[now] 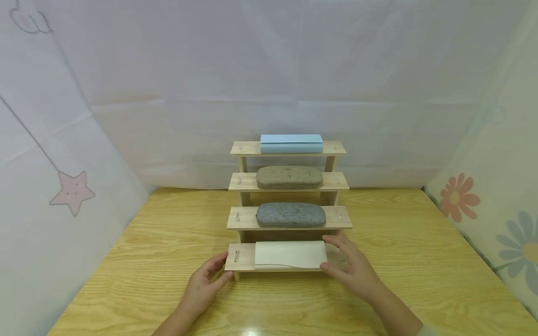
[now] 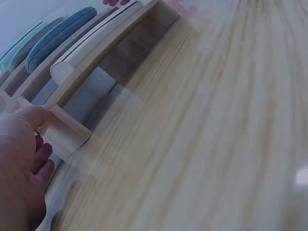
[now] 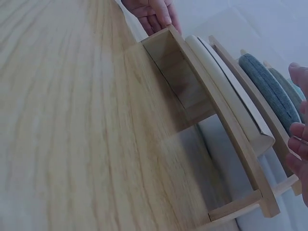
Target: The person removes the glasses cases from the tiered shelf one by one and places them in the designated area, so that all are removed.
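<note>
No writing shows on the white glasses case [image 1: 290, 255] lying on the lowest step of the wooden tiered shelf [image 1: 241, 256], whose left end the left hand [image 1: 204, 287] touches with relaxed fingers, while the right hand [image 1: 352, 269] loosely cups the case's right end, above the worktop [image 1: 420, 261]

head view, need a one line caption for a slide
Both hands, left hand and right hand, flank a white case on the lowest step of a wooden rack.

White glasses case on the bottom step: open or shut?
Shut. The white flat glasses case lies with its flap down on the wooden stepped rack; no gap shows.
</note>
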### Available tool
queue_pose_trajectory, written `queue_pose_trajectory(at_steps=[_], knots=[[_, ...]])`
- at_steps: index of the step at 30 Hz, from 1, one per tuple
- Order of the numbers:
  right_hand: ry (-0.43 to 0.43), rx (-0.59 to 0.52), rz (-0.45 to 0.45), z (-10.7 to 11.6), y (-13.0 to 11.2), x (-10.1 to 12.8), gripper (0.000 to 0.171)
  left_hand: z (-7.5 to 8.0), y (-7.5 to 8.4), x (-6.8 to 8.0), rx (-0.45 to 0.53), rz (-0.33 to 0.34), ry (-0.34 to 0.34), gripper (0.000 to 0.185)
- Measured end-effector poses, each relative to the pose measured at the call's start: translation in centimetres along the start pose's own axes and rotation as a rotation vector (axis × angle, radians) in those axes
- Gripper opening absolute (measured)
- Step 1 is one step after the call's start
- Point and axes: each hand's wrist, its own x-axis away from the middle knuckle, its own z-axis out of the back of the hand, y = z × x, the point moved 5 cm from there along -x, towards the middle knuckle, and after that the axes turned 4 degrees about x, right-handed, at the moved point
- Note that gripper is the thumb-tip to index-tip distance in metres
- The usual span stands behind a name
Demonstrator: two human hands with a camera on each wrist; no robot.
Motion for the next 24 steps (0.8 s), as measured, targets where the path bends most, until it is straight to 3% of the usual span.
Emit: queue_pose_trajectory(at_steps=[10, 24], knots=[[-0.011, 0.053, 0.085, -1.0, 0.0, -0.6, 0.059, 0.0, -0.1, 0.0, -0.006, 0.013, 0.03, 0.045], [-0.081, 0.096, 0.052, -2.3, 0.4, -1.8, 0.057, 0.0, -0.6, -0.1, -0.035, 0.013, 0.05, 0.045]])
